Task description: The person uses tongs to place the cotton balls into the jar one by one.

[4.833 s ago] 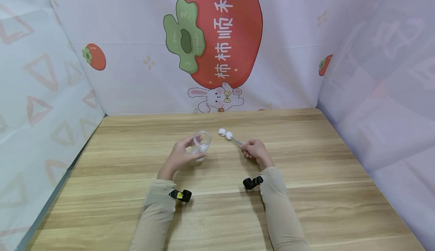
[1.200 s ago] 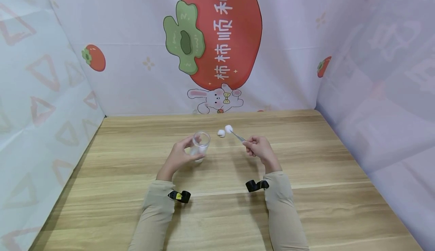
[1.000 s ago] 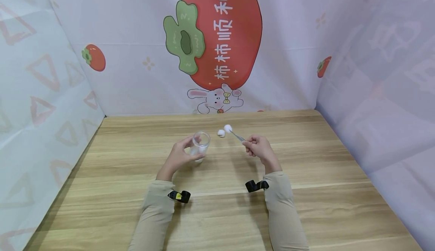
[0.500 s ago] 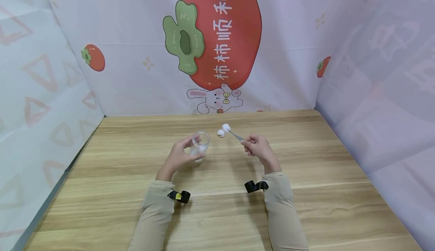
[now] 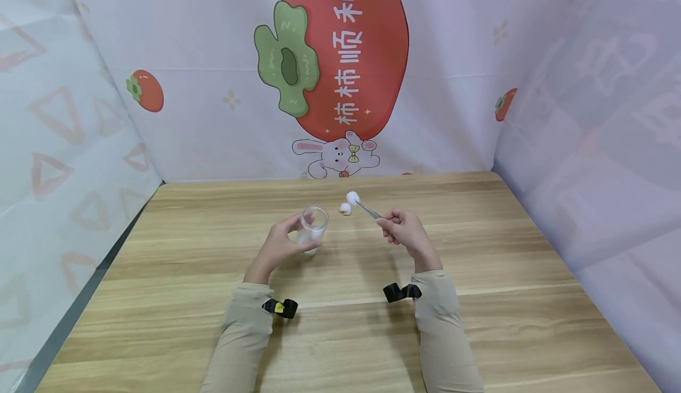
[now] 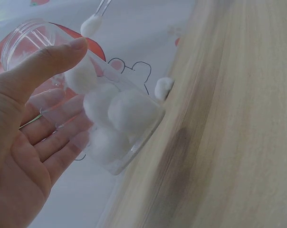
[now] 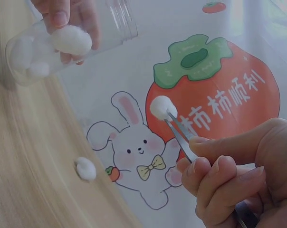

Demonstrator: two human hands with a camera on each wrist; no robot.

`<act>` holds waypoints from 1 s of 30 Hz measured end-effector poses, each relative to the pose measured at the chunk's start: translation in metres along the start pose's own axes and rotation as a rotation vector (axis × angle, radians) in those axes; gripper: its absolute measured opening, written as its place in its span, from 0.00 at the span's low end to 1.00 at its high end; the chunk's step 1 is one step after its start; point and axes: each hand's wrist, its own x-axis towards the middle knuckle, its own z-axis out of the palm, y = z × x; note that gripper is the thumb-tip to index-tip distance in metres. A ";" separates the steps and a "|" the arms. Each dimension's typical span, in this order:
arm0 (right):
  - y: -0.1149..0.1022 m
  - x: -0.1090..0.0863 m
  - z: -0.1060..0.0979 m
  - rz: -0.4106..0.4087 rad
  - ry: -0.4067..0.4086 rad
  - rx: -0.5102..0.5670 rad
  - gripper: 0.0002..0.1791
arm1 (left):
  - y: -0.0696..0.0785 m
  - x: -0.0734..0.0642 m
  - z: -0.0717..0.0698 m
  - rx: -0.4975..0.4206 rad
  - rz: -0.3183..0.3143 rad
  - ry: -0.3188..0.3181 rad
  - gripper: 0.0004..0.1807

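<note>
My left hand (image 5: pixel 282 240) grips a clear lidless jar (image 6: pixel 127 92), its thumb and fingers around the sides. Inside the jar are several white cotton balls (image 6: pixel 134 111). In the left wrist view the jar looks tilted, its base close to the tabletop. My right hand (image 5: pixel 405 231) pinches metal tweezers (image 7: pixel 180 135) between thumb and fingers. One cotton ball (image 7: pixel 163 108) is caught in the tweezer tips, raised off the table to the right of the jar's mouth. A second loose cotton ball (image 7: pixel 85 169) lies on the table behind and right of the jar.
The wooden table (image 5: pixel 340 334) stretches toward both sleeves. Behind it hangs a white cloth (image 5: pixel 213 127) printed with a big persimmon and a rabbit. Pale curtains (image 5: pixel 601 162) close in the left and right sides. A small black camera is strapped to each wrist.
The tweezers have lifted one cotton ball from the table, then drifted slightly left with it toward the jar. My left hand and the jar have stayed nearly still.
</note>
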 end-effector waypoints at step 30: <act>-0.011 -0.011 0.000 -0.088 -0.066 0.001 0.10 | 0.000 0.000 0.001 0.002 0.023 -0.005 0.37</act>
